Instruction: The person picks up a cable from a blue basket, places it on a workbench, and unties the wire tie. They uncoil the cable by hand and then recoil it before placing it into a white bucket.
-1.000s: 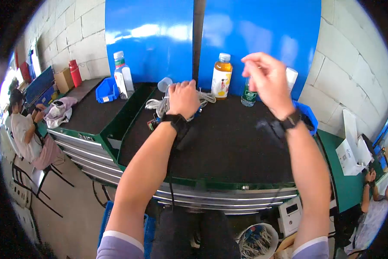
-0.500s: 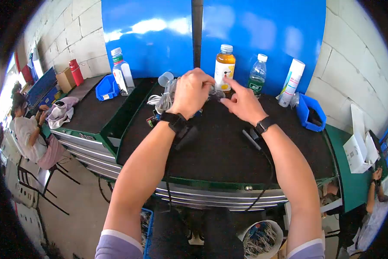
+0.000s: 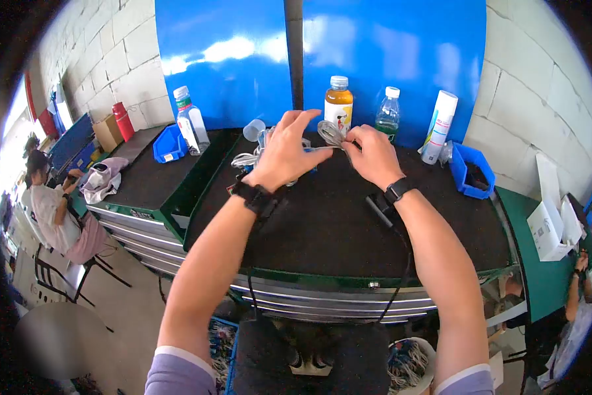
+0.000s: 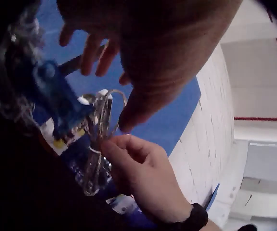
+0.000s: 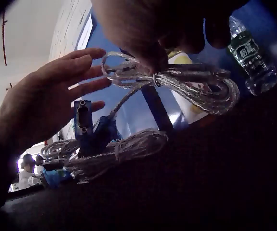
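one clear, amber-filled bottle (image 3: pixel 339 100) stands beyond the right hand (image 3: pixel 375 158), which pinches a coiled silvery cable (image 3: pixel 331 133); the left hand (image 3: pixel 285 153) spreads alongside.

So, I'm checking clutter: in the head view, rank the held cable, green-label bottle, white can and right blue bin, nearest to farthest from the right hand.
1. Held cable: pinched by the right hand.
2. Green-label bottle: just behind that hand.
3. White can: behind and to the right.
4. Right blue bin: farthest right.
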Demonstrator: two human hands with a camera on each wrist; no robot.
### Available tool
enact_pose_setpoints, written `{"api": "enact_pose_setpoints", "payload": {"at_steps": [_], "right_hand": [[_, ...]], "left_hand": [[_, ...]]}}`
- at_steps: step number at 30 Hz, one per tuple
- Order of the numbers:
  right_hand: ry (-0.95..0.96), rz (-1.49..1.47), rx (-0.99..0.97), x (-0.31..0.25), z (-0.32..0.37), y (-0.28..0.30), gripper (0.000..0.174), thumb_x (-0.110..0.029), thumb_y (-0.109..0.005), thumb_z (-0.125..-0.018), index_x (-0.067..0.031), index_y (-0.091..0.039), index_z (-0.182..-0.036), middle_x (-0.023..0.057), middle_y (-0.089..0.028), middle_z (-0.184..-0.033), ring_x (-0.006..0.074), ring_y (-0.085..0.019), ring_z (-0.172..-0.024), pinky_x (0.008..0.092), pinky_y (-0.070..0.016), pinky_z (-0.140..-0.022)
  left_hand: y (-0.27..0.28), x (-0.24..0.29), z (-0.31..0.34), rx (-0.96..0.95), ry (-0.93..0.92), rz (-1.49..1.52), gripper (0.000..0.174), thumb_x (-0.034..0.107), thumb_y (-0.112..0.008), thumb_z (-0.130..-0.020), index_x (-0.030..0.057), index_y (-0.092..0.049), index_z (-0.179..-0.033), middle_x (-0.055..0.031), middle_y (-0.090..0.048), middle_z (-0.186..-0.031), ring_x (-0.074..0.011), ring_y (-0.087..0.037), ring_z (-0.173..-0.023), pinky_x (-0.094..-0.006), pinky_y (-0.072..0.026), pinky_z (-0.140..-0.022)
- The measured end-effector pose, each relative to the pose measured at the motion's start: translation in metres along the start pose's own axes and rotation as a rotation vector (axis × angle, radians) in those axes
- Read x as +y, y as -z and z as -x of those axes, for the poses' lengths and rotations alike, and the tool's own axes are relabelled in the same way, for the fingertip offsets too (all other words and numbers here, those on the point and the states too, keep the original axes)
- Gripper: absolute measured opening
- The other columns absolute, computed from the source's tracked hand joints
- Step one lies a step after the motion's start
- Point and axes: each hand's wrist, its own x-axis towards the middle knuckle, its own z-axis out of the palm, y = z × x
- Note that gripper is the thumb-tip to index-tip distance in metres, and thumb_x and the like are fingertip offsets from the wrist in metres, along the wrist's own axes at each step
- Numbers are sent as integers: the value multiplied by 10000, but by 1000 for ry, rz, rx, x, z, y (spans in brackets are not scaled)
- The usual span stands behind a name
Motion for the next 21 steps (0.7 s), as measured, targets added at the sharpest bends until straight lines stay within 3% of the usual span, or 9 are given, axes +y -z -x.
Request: {"api": "enact_pose_setpoints", "payload": {"at_steps": [1, 5, 6, 8, 12, 13, 17, 20, 21], "right_hand": [[0, -11, 23, -1, 1, 2, 155, -184, -688, -849, -45, -655, -910, 144, -641, -899, 358, -648, -861, 466, -521, -739], [94, -45, 99, -1, 4, 1, 161, -183, -667, -864, -39, -602, -892, 169, -600, -948, 360, -627, -923, 463, -516, -780], [95, -52, 107, 0, 5, -3, 161, -183, -667, -864, -39, -602, -892, 169, -600, -948, 360, -627, -923, 463, -516, -780], [77, -63, 66, 4, 5, -12, 174, -181, -627, -892, -39, -571, -974, 202, -589, -997, 368, -617, -963, 465, -512, -805], [-10, -179, -114, -13, 8, -6, 189, -201, -578, -934, -26, -531, -988, 218, -653, -932, 419, -645, -893, 526, -511, -764], [89, -228, -16, -20, 4, -10, 181, -191, -571, -942, -21, -524, -984, 224, -668, -862, 438, -654, -836, 524, -509, -716], [7, -516, 183, -15, -6, -22, 185, -174, -575, -944, 8, -543, -937, 232, -654, -793, 451, -650, -813, 476, -507, -667], [-243, -726, 103, -8, -6, -3, 249, -243, -575, -969, 5, -577, -947, 122, -647, -697, 221, -653, -576, 352, -482, -528], [-280, -786, 63, -2, -4, 1, 255, -258, -569, -977, -5, -587, -946, 51, -608, -659, 109, -585, -526, 290, -449, -494]], "left_hand": [[12, 6, 4, -160, 60, -124, 877, 373, -821, -715, 117, -419, -1451, -174, -479, -1380, -362, -476, -1284, -438, -401, -1068], [37, -1, 33, -418, 172, -434, 949, 367, -812, -720, 125, -327, -1499, -206, -356, -1501, -462, -402, -1332, -482, -339, -1129], [36, -14, 40, -418, 169, -444, 949, 367, -812, -720, 125, -327, -1499, -206, -356, -1501, -462, -402, -1332, -482, -339, -1129], [31, -35, 48, -431, 158, -373, 892, 312, -818, -704, 169, -380, -1468, -157, -345, -1499, -417, -398, -1334, -605, -360, -1061], [31, -49, 46, -381, 76, -381, 750, 165, -818, -720, 152, -488, -1393, -147, -327, -1512, -415, -467, -1270, -510, -465, -993], [38, -52, 45, -377, 80, -389, 750, 165, -818, -720, 152, -488, -1393, -147, -327, -1512, -415, -467, -1270, -510, -465, -993], [39, -60, 36, -352, 118, -414, 693, 164, -831, -710, 169, -561, -1349, -139, -331, -1514, -411, -519, -1217, -504, -487, -967], [44, -58, 34, -386, 211, -439, 685, 207, -833, -709, 184, -582, -1346, -136, -351, -1504, -410, -501, -1237, -524, -485, -958], [44, -55, 34, -395, 231, -491, 678, 243, -830, -715, 189, -583, -1344, -139, -359, -1499, -411, -468, -1269, -543, -461, -971]]}}
